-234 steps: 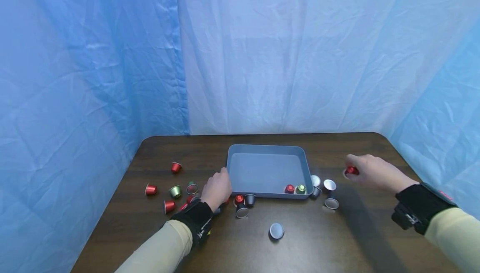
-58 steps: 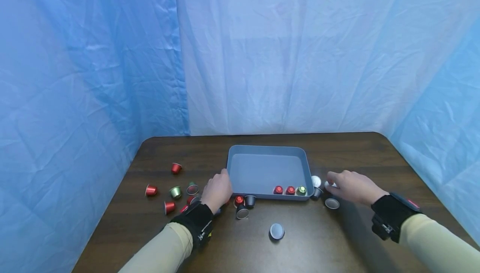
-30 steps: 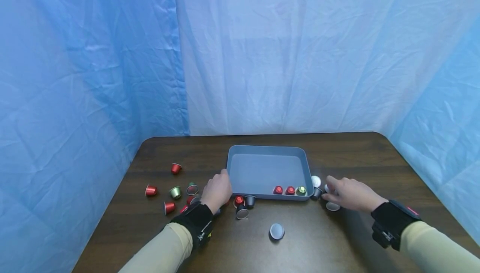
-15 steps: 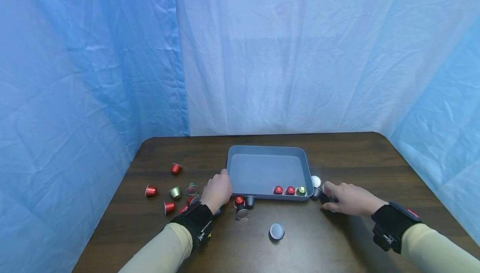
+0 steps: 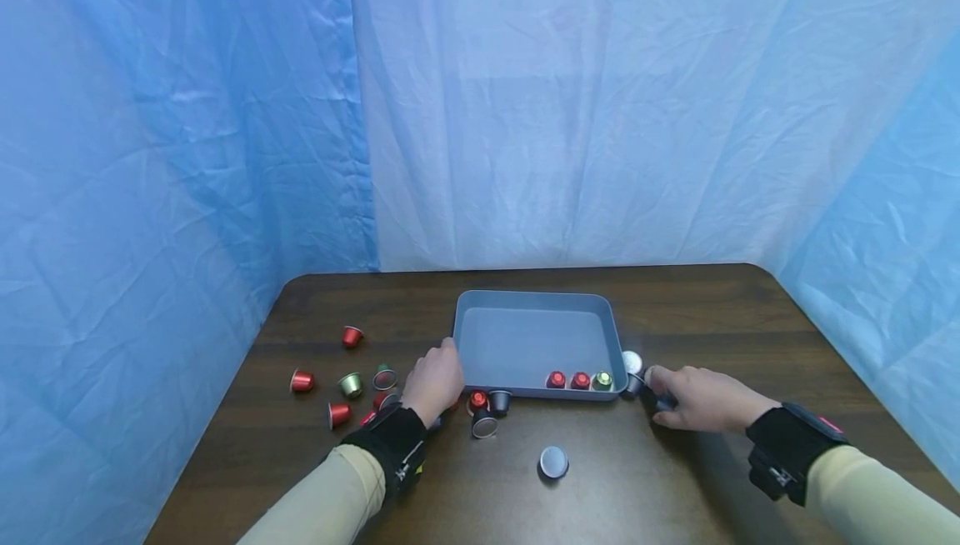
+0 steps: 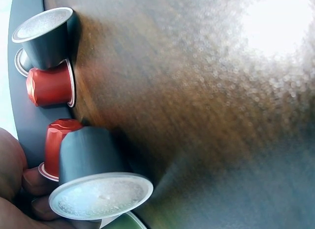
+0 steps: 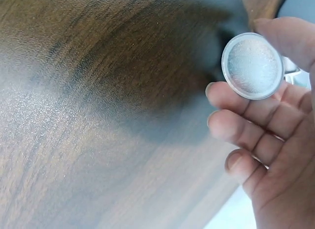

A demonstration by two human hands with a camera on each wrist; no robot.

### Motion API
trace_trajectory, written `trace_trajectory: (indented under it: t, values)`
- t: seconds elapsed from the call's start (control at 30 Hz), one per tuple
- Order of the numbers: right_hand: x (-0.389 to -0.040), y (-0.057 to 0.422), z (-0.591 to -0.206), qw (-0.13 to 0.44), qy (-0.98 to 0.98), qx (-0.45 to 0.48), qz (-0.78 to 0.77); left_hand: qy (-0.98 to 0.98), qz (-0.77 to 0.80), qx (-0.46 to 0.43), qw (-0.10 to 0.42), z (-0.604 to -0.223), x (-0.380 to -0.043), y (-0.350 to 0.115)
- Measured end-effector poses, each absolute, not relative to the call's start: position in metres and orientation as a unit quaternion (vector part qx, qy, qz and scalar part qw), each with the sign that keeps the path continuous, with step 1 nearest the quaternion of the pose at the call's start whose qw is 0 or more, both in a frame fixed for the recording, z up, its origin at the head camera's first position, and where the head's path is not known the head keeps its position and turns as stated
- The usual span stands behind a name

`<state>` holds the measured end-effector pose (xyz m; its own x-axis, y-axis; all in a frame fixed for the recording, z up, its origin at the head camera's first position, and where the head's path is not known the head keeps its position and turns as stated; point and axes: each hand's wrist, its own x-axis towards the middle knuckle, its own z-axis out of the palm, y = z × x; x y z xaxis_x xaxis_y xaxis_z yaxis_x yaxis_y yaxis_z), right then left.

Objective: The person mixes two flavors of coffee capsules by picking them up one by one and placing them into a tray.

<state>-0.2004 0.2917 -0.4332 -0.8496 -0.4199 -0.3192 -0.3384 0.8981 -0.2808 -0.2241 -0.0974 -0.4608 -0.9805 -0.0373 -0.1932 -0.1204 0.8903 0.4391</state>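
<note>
Right hand's grip (image 5: 702, 399) pinching a silver-lidded capsule (image 7: 252, 66), between the tray (image 5: 525, 337) and the right edge of the table (image 5: 750, 316), left hand's grip (image 5: 435, 378) beside the tray's left edge, whether it pinches anything impossible to tell.

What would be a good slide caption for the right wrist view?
Right hand gripping a capsule, its pale round end facing the camera, with a wood-grain tabletop behind.
</note>
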Motion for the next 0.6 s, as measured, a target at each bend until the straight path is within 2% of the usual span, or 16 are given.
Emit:
trace_trajectory:
  t: [0.3, 0.6]
  values:
    - [-0.204, 0.292, -0.429, 0.190, 0.957, -0.191, -0.106, 0.967, 0.230, -0.044, 0.096, -0.460, -0.224, -0.097]
    - [-0.206, 0.295, -0.418, 0.154, 0.958, -0.217, -0.104, 0.968, 0.229, -0.045, 0.093, -0.460, -0.225, -0.097]
